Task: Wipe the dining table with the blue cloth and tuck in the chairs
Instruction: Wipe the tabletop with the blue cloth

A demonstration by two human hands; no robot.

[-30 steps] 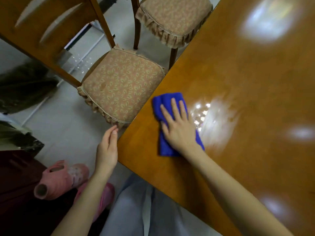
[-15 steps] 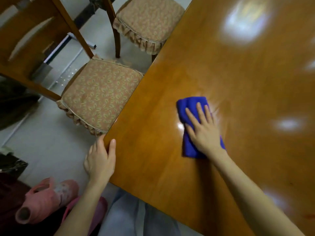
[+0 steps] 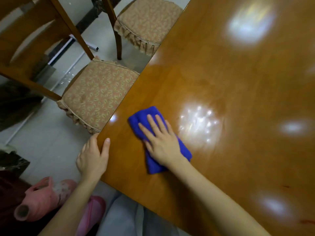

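We see the cloth (image 3: 144,116) lying on the table (image 3: 238,82), near its left corner and well in from the edge. It is folded into a narrow oblong. Its long axis runs from the near end by the wrist up and slightly leftward, so the far end points toward the far chair (image 3: 146,23).

The right hand (image 3: 162,142) lies flat on the cloth, fingers straight and a little spread, pointing along that same axis.

The left hand (image 3: 92,159) grips the table's corner, thumb on top and fingers wrapped over the edge.

The near chair (image 3: 98,92) stands just beside the left edge, seat only slightly under it. We make out pink slippers (image 3: 46,196) on the floor (image 3: 42,142) below.
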